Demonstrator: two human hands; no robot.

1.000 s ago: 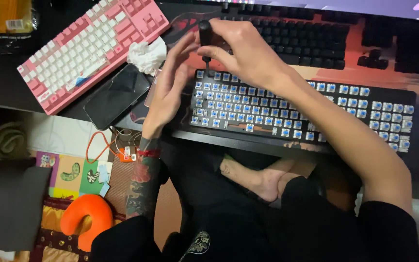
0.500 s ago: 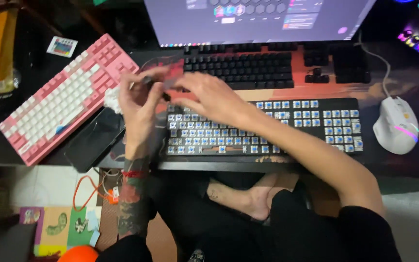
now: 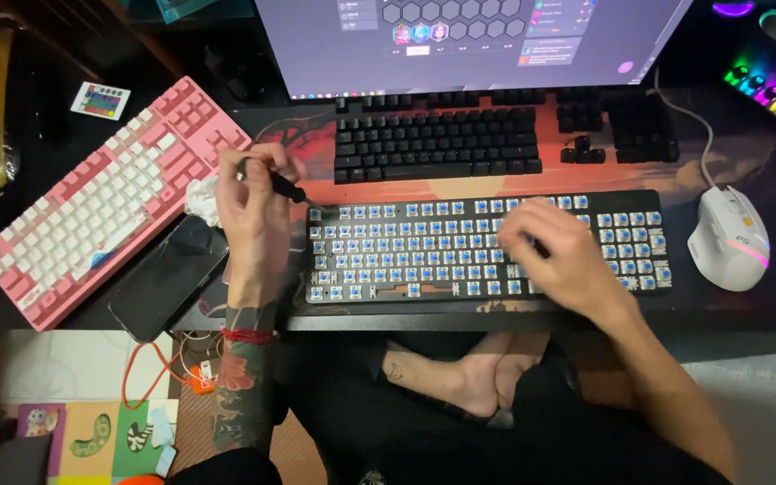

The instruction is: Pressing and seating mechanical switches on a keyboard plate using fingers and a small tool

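A monitor point(image 3: 478, 40) is glowing over a dark desk point(image 3: 765, 305), where a stripped keyboard point(image 3: 487, 247) with bare blue switches is lying in front of a black keyboard point(image 3: 437, 144), between a pink keyboard point(image 3: 101, 198) and a white mouse point(image 3: 729, 238). The right hand point(image 3: 559, 256) is resting spread on the switches; the left hand point(image 3: 258, 211) is pinching a small black tool point(image 3: 276, 182) at the board's left edge.

The scene is seen from a single head-worn camera, placed above the desk point(image 3: 765, 314) and pointed steeply downward and slightly forward. The near edge of the frame is filled by the wearer's lap, the far edge by the lower part of a monitor point(image 3: 469, 45). The desk is viewed from close range. No second view is provided.
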